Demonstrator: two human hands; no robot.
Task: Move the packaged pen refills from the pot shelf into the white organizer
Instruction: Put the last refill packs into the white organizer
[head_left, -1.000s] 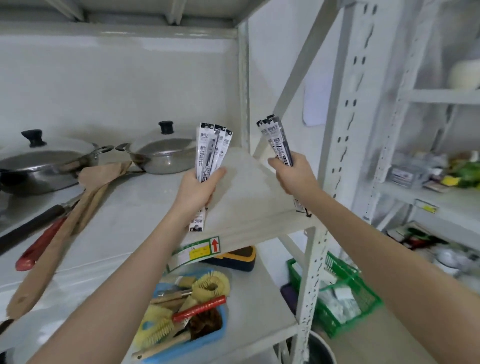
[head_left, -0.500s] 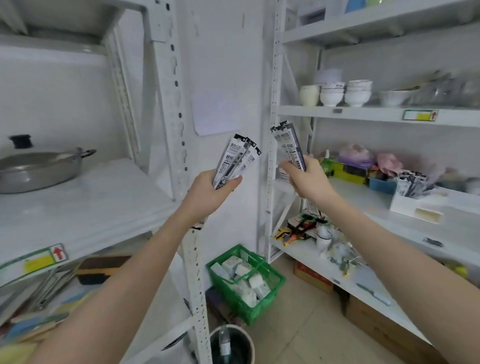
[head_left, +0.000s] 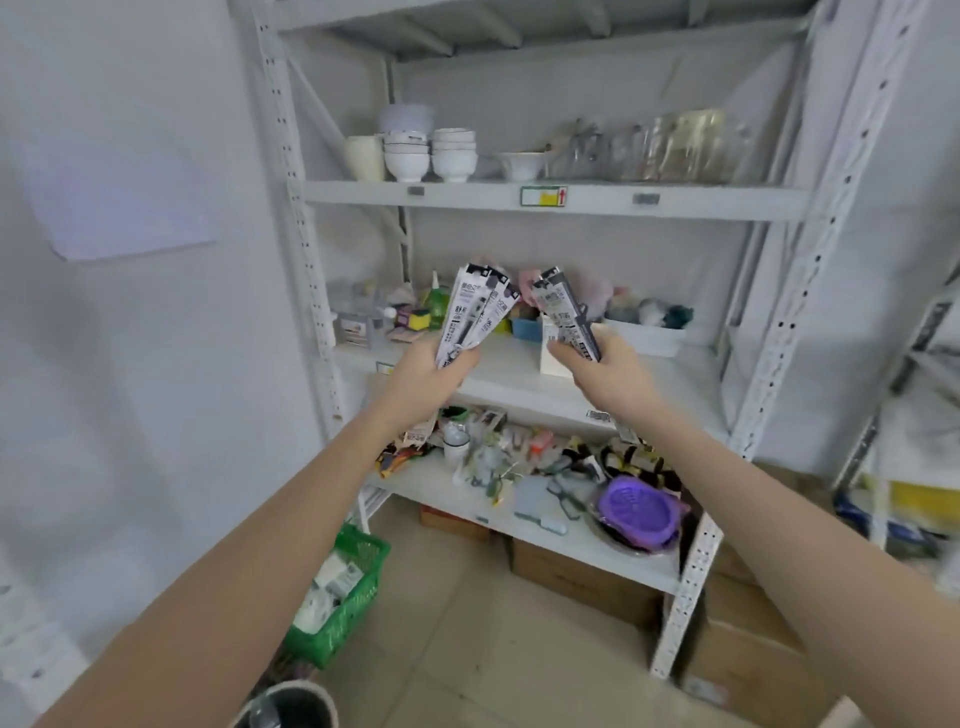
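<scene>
My left hand (head_left: 427, 375) grips a fanned bunch of black-and-white packaged pen refills (head_left: 475, 306), held upright. In my right hand (head_left: 608, 374) is a second bunch of the same refill packs (head_left: 565, 310), tilted to the left. Both bunches are raised in front of the middle shelf (head_left: 509, 382) of a white rack. The white organizer (head_left: 550, 358) stands on that shelf just behind my right hand, mostly hidden by it and the packs. The pot shelf is out of view.
Stacked white bowls (head_left: 431, 150) and glassware sit on the upper shelf. The lower shelf holds clutter and a purple lid (head_left: 636, 512). A green basket (head_left: 345, 597) and a round bin (head_left: 285, 706) stand on the floor, cardboard boxes (head_left: 582, 579) under the rack.
My view has swung right, away from the pot shelf to the second rack. Both hands keep their refill packs and are now in front of the middle shelf, near the organizer.
</scene>
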